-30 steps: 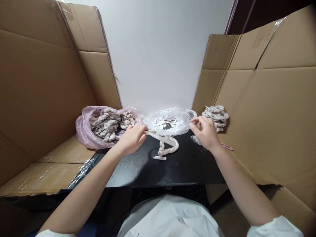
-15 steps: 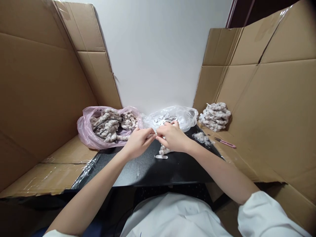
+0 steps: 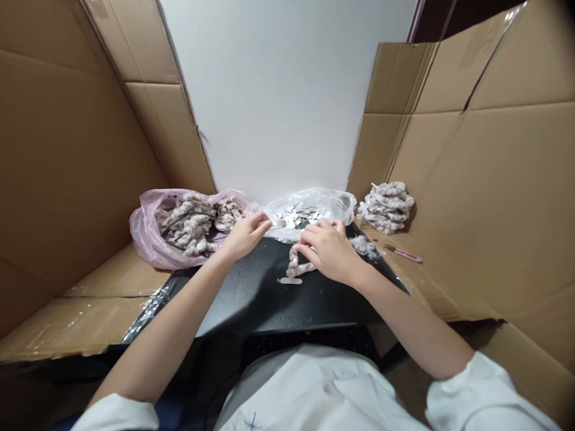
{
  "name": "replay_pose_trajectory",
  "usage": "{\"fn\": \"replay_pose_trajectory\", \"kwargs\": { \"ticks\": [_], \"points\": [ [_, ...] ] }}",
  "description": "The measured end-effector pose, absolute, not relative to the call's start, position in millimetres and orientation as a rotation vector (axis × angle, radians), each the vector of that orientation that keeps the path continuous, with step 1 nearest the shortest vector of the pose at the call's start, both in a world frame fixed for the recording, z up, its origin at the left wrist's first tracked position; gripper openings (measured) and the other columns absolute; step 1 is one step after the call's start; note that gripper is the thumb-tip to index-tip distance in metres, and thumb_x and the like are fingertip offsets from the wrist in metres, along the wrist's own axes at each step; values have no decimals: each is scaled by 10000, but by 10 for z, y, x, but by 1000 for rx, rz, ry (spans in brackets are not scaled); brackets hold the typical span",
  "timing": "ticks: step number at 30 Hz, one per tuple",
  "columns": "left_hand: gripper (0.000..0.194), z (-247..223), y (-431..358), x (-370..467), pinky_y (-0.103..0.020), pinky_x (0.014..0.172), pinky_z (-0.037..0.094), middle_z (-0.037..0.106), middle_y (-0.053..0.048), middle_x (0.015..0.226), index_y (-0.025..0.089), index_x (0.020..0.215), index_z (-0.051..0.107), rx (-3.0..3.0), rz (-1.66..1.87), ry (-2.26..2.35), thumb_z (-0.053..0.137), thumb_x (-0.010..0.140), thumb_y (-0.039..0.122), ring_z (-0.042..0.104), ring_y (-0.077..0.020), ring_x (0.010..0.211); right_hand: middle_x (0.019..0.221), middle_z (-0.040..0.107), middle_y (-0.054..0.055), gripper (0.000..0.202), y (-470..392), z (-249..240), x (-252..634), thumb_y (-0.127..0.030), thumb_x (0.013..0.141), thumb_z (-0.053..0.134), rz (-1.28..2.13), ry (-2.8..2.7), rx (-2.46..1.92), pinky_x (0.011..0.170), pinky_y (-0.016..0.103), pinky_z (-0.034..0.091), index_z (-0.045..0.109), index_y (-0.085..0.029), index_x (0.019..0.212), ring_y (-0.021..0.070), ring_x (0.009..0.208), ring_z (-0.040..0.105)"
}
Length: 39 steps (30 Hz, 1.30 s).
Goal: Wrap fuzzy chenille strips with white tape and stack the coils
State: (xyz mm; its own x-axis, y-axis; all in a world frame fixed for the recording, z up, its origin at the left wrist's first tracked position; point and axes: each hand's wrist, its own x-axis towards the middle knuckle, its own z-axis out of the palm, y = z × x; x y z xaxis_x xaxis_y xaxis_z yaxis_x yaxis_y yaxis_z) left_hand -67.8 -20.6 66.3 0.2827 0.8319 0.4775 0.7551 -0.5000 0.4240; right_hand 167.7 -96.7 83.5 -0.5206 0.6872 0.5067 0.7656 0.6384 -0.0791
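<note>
My left hand (image 3: 246, 235) pinches a small pale strip (image 3: 279, 222) by its end, in front of the clear plastic bag. To its right, my right hand (image 3: 330, 248) is curled over the fluffy white-and-brown cord (image 3: 294, 263), its fingers closed near the top of it; the grip is partly hidden. A white oblong tag (image 3: 290, 281) lies on the black table (image 3: 251, 311) just below the cord. Behind the hands, the clear bag (image 3: 339, 206) holds many small white and grey strips.
A pink bag (image 3: 146, 233) with fluffy cords stands at the left. On the right are a stack of fluffy coils (image 3: 387, 208), loose fluff (image 3: 365, 246) and pink-handled snips (image 3: 406, 254). Cardboard walls (image 3: 507, 197) rise on both sides.
My hands have moved apart, the left one drawing left with the pale strip now visible. My right hand has shifted right, over the cord. The view has shifted slightly.
</note>
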Motion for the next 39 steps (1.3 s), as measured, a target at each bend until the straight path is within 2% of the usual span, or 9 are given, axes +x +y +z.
{"fn": "replay_pose_trajectory", "kwargs": {
  "ticks": [4,10,17,20,23,25,28,31,39],
  "points": [
    [236,203,-145,-652,-310,668,341,632,-34,668,200,697,518,2542,649,1726,483,856,372,576,-213,669,892,620,49,218,-891,836,1927,-351,902,486,246,-2155,-1059,849,367,371,550,-188,771,198,919,535],
    [349,-191,-83,-719,-338,717,341,617,-52,612,200,607,514,2661,588,1757,462,862,434,605,-247,679,748,593,-4,64,-718,710,2046,-250,767,543,1004,-1854,-938,775,317,451,537,-186,773,154,758,573],
    [445,-280,-98,-719,-327,696,337,558,-29,528,197,547,488,2613,595,1830,450,856,515,567,-209,627,770,596,-14,143,-663,555,2030,-220,667,643,1274,-1662,-944,757,307,481,564,-187,782,140,753,582],
    [410,-305,-131,-739,-360,752,358,630,-75,724,192,633,572,2624,566,1850,509,813,555,584,-252,788,769,592,-18,180,-604,460,2042,-233,663,674,1318,-1610,-936,731,296,481,580,-186,809,138,753,580],
    [345,-221,-191,-727,-426,865,351,615,-137,1045,179,965,653,2712,639,1876,540,815,469,541,-307,1002,758,600,-16,230,-507,365,2085,-229,658,704,1368,-1528,-964,726,286,474,608,-174,860,131,748,582],
    [380,-118,-231,-679,-437,931,325,538,-133,1247,227,1186,597,2887,615,1631,541,830,349,478,-308,1136,739,608,-21,312,-442,310,2129,-197,643,726,1411,-1475,-982,752,279,464,629,-161,937,121,744,585],
    [366,12,-247,-555,-405,972,308,474,-53,1367,356,1210,600,3066,392,980,540,857,280,442,-269,1203,709,605,-37,553,-362,233,2201,-155,639,742,1547,-1431,-966,751,262,448,587,-165,1171,108,723,583],
    [297,39,-171,-423,-379,952,326,529,-35,1324,374,1135,659,3045,311,697,569,863,295,498,-247,1134,717,601,-39,660,-297,145,2244,-158,670,727,1714,-1310,-914,706,254,445,509,-216,1290,113,722,583],
    [183,22,128,-206,-269,833,400,712,-76,986,245,842,768,2743,284,445,606,837,329,594,-195,898,723,573,-53,518,-186,-76,2170,-121,679,679,1967,-1101,-849,713,263,469,552,-241,1166,105,678,619]
  ]
}}
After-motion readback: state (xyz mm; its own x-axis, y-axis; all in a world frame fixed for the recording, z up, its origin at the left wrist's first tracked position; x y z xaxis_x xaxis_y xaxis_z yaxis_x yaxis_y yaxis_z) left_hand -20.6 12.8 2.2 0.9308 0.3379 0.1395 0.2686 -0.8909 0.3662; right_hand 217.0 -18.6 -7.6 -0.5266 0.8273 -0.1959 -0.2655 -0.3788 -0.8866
